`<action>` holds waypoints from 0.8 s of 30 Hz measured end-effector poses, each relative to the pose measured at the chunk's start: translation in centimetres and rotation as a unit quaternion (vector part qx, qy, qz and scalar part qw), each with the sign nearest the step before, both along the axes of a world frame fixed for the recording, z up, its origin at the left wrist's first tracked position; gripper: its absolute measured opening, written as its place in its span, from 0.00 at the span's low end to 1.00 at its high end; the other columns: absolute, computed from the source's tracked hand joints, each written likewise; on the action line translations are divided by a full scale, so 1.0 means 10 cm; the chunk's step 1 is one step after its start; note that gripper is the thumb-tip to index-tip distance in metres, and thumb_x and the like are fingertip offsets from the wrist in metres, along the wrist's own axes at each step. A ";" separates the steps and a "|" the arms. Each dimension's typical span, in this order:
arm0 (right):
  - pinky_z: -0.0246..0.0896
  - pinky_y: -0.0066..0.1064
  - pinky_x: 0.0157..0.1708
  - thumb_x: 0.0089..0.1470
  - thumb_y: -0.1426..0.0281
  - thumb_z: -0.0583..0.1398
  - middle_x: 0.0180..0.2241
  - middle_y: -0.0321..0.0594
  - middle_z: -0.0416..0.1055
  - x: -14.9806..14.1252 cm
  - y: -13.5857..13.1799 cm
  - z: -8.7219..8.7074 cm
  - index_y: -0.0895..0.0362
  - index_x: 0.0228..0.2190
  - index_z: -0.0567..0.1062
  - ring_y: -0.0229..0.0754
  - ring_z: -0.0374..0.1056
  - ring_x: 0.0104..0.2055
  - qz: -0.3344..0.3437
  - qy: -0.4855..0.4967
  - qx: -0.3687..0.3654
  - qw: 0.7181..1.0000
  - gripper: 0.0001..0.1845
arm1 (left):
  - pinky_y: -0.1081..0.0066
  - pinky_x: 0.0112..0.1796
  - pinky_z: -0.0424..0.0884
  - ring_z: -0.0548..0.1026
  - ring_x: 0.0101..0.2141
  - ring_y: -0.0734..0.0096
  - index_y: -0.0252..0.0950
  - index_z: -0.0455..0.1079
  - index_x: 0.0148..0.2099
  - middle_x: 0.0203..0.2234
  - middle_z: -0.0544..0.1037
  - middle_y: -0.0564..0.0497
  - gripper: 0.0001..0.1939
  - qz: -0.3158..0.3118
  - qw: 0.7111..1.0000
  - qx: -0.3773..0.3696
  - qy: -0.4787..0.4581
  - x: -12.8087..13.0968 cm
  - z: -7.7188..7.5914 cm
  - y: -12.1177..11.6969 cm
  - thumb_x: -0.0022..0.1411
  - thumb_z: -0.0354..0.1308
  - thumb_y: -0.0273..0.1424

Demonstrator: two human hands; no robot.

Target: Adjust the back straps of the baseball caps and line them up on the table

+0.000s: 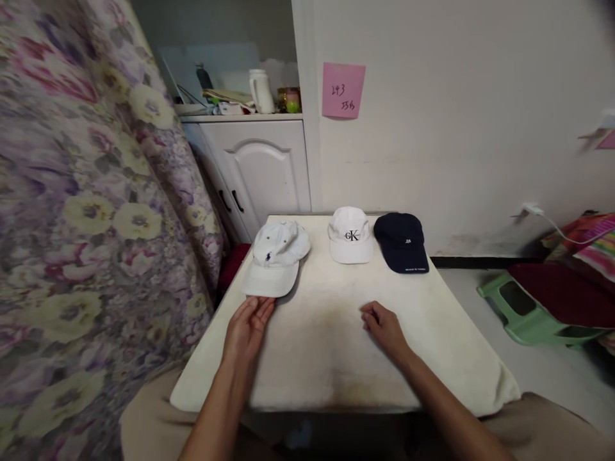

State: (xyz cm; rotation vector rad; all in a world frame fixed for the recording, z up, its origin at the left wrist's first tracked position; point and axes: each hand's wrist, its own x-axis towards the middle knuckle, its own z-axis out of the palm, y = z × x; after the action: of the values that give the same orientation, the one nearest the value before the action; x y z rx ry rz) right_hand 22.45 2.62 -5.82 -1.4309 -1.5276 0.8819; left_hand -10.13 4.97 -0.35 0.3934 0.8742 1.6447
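Note:
A white baseball cap (pixel 270 282) with a small dark embroidered logo lies at the table's left, brim toward me. Behind its right side shows a rounded pale part (pixel 302 243), perhaps of another cap. My left hand (pixel 247 323), palm turned up, grips the front edge of the brim, fingertips partly hidden beneath it. Loosely curled over the table's right half, my right hand (pixel 383 324) has nothing visible in it. Toward the back sit a white cap with black "CK" lettering (pixel 350 250) and, to its right, a navy cap (pixel 402 243).
A cream cloth covers the table (pixel 331 346). Floral curtains (pixel 110 243) hang close on the left. Beyond the table are a white cabinet (pixel 269 160) and a wall with a pink note (pixel 343 89). A green stool (pixel 521 314) stands on the right.

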 end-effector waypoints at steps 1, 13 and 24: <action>0.63 0.33 0.30 0.55 0.66 0.54 0.22 0.34 0.71 0.00 0.00 0.00 0.55 0.34 0.72 0.43 0.72 0.26 0.000 0.000 0.000 1.000 0.09 | 0.65 0.41 0.78 0.82 0.36 0.63 0.32 0.74 0.33 0.30 0.84 0.45 0.09 -0.005 1.000 0.005 -0.012 0.00 0.04 0.04 0.61 0.54 0.19; 0.63 0.33 0.30 0.53 0.65 0.55 0.22 0.34 0.72 -0.01 0.00 0.03 0.54 0.33 0.73 0.44 0.72 0.25 -0.004 0.019 -0.001 1.000 0.09 | 0.65 0.48 0.74 0.82 0.38 0.69 0.33 0.64 0.61 0.35 0.85 0.47 0.21 -0.037 0.990 0.064 -0.120 0.07 0.52 0.69 0.69 0.44 0.21; 0.65 0.33 0.29 0.51 0.62 0.61 0.25 0.37 0.75 0.01 0.07 0.01 0.56 0.32 0.75 0.42 0.72 0.25 0.006 0.152 -0.044 0.987 0.11 | 0.63 0.55 0.69 0.72 0.57 0.66 0.44 0.66 0.61 0.48 0.81 0.51 0.22 -0.078 0.985 0.117 -0.101 0.70 0.73 0.58 0.68 0.49 0.23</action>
State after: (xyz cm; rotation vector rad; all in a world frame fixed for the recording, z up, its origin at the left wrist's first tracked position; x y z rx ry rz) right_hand 22.52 3.28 -5.67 -1.2814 -1.2815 1.1307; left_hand -3.09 10.78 6.96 0.4355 0.4877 1.6122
